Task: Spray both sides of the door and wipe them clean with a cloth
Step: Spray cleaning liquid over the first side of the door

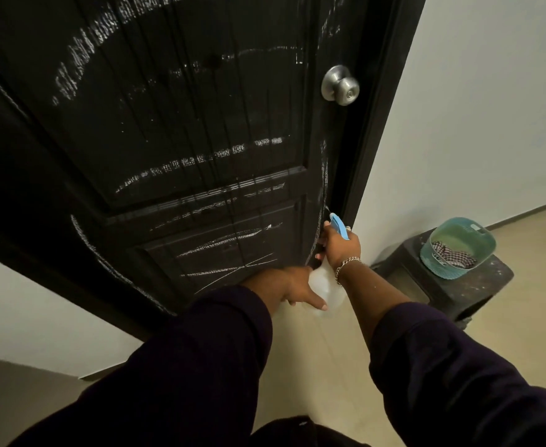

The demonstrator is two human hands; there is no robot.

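To my right, dark stool (478,285) on beige floor (346,366), teal basket (459,250) on it, white wall (491,124) behind.

No legible txt, labels or nos. anywhere; white marks on door (175,130) are just scribbles.

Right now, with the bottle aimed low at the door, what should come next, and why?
Probably squeeze the trigger: the right hand holds the spray bottle at the door's lower edge, streaks remain there, and the cloth sits in the basket.

Right hand (339,245) grips spray bottle (325,285) at door (168,124).
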